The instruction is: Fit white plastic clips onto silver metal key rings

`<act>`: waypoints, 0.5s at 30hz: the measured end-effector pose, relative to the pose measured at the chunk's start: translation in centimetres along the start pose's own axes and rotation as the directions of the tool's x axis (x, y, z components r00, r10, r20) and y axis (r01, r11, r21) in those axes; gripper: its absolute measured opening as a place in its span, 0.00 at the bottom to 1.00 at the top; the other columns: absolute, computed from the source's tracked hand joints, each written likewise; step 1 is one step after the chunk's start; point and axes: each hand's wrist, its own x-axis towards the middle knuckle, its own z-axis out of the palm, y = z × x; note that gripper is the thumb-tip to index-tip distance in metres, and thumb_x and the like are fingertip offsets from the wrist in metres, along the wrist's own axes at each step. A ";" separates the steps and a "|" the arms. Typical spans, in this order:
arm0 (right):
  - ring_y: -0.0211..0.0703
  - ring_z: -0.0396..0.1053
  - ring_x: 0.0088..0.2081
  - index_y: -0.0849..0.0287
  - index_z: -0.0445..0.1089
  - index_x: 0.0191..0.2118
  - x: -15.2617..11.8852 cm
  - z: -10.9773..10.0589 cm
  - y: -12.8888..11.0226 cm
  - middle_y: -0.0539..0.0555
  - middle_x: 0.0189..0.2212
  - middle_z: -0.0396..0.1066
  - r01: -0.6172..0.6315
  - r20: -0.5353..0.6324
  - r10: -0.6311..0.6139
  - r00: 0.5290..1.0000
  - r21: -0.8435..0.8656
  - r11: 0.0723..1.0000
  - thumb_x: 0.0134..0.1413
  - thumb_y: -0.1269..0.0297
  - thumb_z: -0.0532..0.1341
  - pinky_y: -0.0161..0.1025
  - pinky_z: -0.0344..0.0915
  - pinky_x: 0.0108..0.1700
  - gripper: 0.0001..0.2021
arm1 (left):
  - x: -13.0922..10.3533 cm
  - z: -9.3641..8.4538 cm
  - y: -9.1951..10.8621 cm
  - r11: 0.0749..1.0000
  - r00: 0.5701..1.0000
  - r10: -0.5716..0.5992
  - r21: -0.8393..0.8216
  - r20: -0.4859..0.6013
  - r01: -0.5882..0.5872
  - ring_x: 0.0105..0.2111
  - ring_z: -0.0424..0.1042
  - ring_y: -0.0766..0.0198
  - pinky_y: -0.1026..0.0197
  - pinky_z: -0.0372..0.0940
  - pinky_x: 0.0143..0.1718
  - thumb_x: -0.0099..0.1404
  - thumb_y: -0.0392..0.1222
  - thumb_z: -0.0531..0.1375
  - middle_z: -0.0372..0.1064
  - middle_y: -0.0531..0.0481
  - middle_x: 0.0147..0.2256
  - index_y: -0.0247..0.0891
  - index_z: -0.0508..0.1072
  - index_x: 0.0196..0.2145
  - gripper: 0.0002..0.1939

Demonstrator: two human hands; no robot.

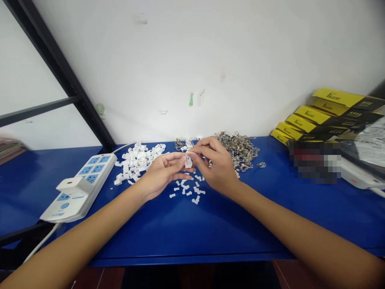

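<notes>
My left hand [164,172] pinches a small white plastic piece [188,162] between thumb and fingers, above the middle of the blue table. From the other side my right hand [217,165] closes its thumb and forefinger at the top of the same piece. Whether those right fingertips also hold a smaller part, I cannot make out. Below the hands lie several flat white tabs [196,199]. A heap of white plastic pieces [140,158] lies to the left, and a pile of shiny metal clasps [240,148] sits behind my right hand.
A white power strip [99,170] with a plugged-in adapter [75,186] is on the left. Yellow and black boxes [303,123] are stacked at the right, near another white strip [357,176]. A black metal frame [57,60] rises at the left; a white wall [210,60] stands behind.
</notes>
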 end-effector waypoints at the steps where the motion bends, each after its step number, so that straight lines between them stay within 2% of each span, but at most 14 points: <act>1: 0.43 0.70 0.39 0.55 0.76 0.42 0.0 0.0 0.0 0.56 0.39 0.70 -0.003 0.007 0.003 1.000 0.007 1.000 0.68 0.66 0.60 0.40 0.68 0.34 0.06 | 0.0 0.0 0.0 1.000 1.000 0.008 0.000 -0.002 -0.008 0.41 0.79 0.58 0.59 0.77 0.42 0.66 0.43 0.70 0.79 0.42 0.43 0.36 0.81 0.48 0.15; 5: 0.43 0.70 0.40 0.56 0.75 0.42 0.0 -0.4 0.6 0.56 0.39 0.69 -0.010 0.046 0.009 0.999 0.020 1.000 0.68 0.67 0.60 0.40 0.70 0.35 0.06 | 0.0 -0.2 0.2 1.000 1.000 0.009 0.021 0.025 -0.009 0.43 0.79 0.59 0.58 0.76 0.47 0.66 0.42 0.70 0.79 0.42 0.44 0.36 0.82 0.49 0.15; 10: 0.43 0.70 0.39 0.56 0.75 0.44 0.0 -0.2 0.6 0.57 0.43 0.68 -0.019 0.074 0.021 0.997 -0.029 0.999 0.69 0.65 0.59 0.41 0.70 0.36 0.07 | 0.2 -0.6 -0.1 0.992 0.996 -0.078 -0.095 0.053 0.082 0.47 0.79 0.56 0.56 0.74 0.51 0.68 0.40 0.69 0.79 0.41 0.46 0.36 0.80 0.52 0.16; 13: 0.44 0.71 0.40 0.56 0.75 0.46 0.7 -0.9 0.9 0.60 0.48 0.69 -0.019 0.113 0.033 0.993 -0.128 0.992 0.70 0.63 0.57 0.42 0.70 0.38 0.09 | 0.4 -1.1 -0.3 0.990 0.996 -0.082 -0.114 0.019 0.083 0.45 0.79 0.59 0.58 0.74 0.51 0.67 0.36 0.69 0.79 0.40 0.46 0.34 0.80 0.53 0.17; 15: 0.46 0.72 0.40 0.57 0.76 0.45 1.6 -2.4 2.0 0.61 0.46 0.72 0.010 0.210 0.047 0.977 -0.264 0.964 0.70 0.63 0.56 0.44 0.68 0.40 0.11 | 0.5 -1.4 -0.3 0.986 0.997 -0.073 -0.152 0.004 0.072 0.46 0.79 0.60 0.59 0.73 0.54 0.67 0.35 0.68 0.79 0.41 0.48 0.37 0.79 0.56 0.19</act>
